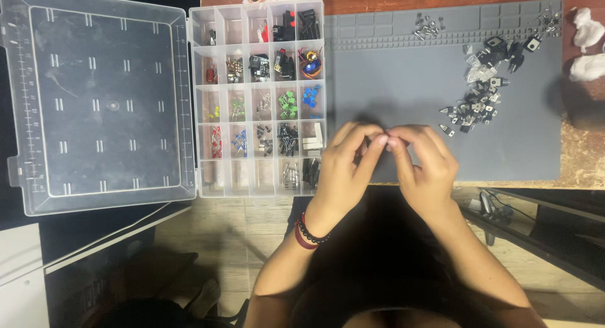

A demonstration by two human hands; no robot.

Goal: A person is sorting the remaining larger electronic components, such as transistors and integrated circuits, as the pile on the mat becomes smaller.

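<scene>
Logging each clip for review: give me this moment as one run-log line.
left hand and right hand: fingertips pinched together on something tiny, unclear | below: grey mat | parts pile right | open compartment box left

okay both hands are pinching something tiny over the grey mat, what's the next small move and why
Probably carry it left to the compartment box. Both hands, left hand and right hand, meet fingertip to fingertip on a part too small to identify, while the loose pile sits unsorted on the grey mat.
</scene>
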